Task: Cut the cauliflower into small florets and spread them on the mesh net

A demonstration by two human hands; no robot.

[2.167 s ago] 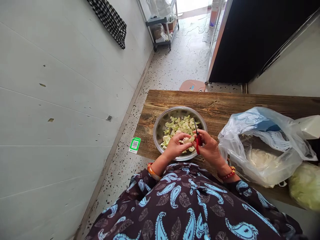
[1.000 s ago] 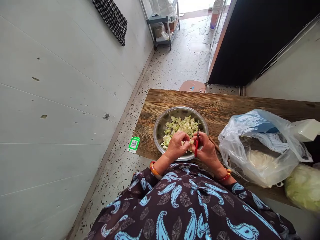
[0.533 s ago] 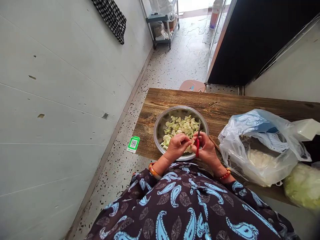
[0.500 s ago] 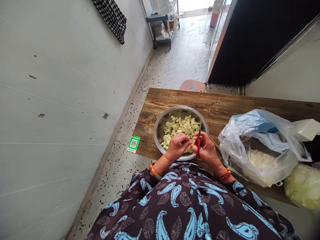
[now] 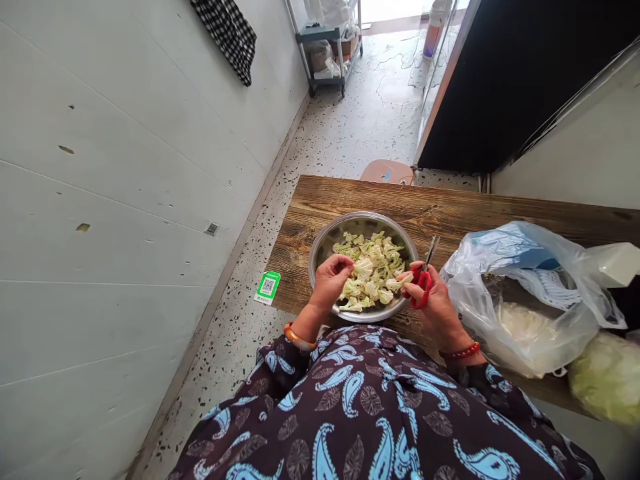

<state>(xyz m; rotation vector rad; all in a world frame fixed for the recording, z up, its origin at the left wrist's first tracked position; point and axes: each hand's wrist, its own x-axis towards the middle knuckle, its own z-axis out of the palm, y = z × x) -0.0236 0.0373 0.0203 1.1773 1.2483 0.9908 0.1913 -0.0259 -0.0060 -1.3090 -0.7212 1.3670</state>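
Note:
A round metal bowl [image 5: 314, 257] stands on the wooden table, holding many cut cauliflower florets [image 5: 377, 252]. Over its left side, my left hand [image 5: 330, 280] is closed in a pinch on a cauliflower floret [image 5: 364, 269]. At the bowl's right rim, my right hand [image 5: 434, 303] grips red-handled scissors [image 5: 424, 290], their blades pointing up and away from me. The thumb and fingertips of that same hand also pinch a second floret [image 5: 399, 283] above the bowl.
Right of the bowl lies a clear plastic bag [image 5: 470, 293] with pale contents, and a pale green cabbage [image 5: 607, 377] beside it. A green QR code card [image 5: 268, 287] sits at the left table corner [image 5: 293, 240]. Beyond the table are a pink stool [image 5: 385, 171] and a cart [image 5: 327, 35].
My hands have moved apart, each with a floret; before, they met over the bowl. The scissors have shifted right and now tilt outward.

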